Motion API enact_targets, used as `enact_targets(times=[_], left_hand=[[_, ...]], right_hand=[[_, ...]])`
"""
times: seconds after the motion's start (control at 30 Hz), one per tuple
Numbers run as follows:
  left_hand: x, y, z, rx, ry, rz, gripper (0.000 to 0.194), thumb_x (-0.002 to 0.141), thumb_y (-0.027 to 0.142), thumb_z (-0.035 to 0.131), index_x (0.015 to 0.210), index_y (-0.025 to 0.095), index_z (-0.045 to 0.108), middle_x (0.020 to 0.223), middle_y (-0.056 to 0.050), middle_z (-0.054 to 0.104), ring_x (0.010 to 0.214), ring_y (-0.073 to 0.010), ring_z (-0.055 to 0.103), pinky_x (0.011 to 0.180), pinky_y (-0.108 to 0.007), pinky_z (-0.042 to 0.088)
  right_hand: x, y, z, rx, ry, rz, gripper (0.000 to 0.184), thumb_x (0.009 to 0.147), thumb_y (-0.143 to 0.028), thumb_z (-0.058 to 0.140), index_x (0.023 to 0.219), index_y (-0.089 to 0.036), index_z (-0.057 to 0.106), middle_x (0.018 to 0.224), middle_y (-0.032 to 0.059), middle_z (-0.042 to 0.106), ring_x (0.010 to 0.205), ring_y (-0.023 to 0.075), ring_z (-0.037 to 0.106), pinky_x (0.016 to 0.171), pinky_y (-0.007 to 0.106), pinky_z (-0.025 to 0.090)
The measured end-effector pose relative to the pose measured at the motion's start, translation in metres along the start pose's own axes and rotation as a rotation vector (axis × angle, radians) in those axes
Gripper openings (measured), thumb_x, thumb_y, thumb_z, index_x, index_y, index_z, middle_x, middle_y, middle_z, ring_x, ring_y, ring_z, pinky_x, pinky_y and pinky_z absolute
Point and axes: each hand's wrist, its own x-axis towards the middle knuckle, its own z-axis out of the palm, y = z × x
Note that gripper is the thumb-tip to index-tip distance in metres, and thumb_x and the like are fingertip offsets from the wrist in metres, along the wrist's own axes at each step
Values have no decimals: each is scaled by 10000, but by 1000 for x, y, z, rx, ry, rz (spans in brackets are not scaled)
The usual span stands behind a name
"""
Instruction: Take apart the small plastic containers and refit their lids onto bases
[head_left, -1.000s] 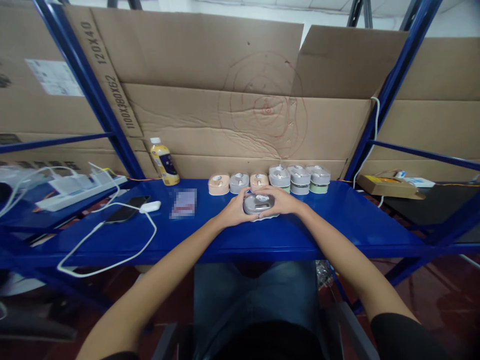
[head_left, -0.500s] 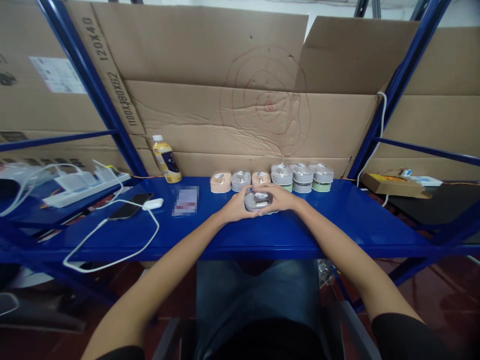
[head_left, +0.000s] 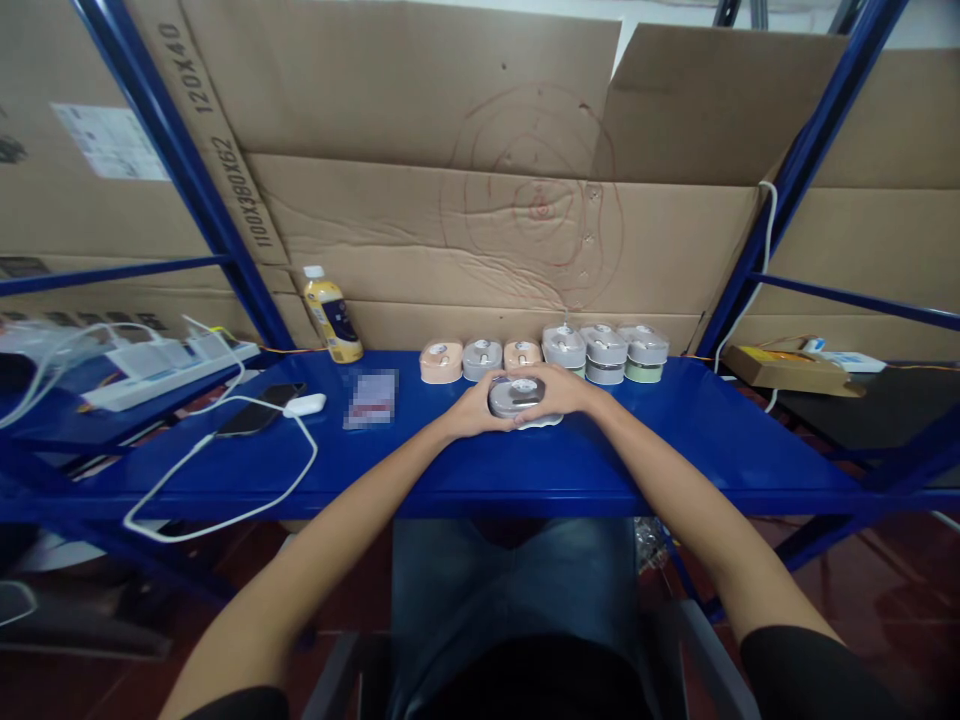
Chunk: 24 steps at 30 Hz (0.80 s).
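Glossy metal shelf, matt corrugated cardboard, smooth, probably plastic case

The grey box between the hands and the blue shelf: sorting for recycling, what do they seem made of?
The grey box looks like glossy moulded plastic, from its rounded shape and soft shine; metal can't be ruled out. The blue shelf looks like painted steel: smooth, glossy coat on a flat panel.

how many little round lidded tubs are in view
7. Six tubs stand in a row at the back of the blue shelf: peach, grey, peach, then three taller ones. Those may be stacked pairs. The seventh sits under the left hand and right hand.
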Motion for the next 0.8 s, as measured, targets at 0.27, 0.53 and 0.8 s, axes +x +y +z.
enact_targets(times=[0.27, 0.53, 0.8], left_hand=[[-1, 6, 2, 62, -45, 1, 1039, 624, 510, 921, 1471, 184, 416, 1496, -195, 563, 1374, -402, 557, 1156, -590, 429], [-2, 10, 1, 84, -38, -3, 998, 663, 545, 898, 1480, 195, 443, 1499, -181, 578, 1379, -377, 569, 1163, -558, 441], [-3, 12, 2, 150, -66, -9, 976, 654, 543, 899, 1470, 196, 490, 1471, -170, 612, 1348, -398, 596, 1138, -560, 471]], right_hand=[[0, -5, -11, 47, -59, -23, 820, 640, -523, 912, 1403, -348, 670, 1373, 22, 717, 1287, 345, 651, 1116, 493, 491], [-1, -1, -13, 93, -68, -24, 782, 650, -524, 915, 1376, -335, 693, 1379, 14, 713, 1276, 341, 666, 1115, 488, 511], [-5, 4, -6, 133, -81, -45, 764, 668, -539, 909, 1375, -351, 688, 1329, 0, 737, 1237, 326, 682, 1115, 494, 506]])
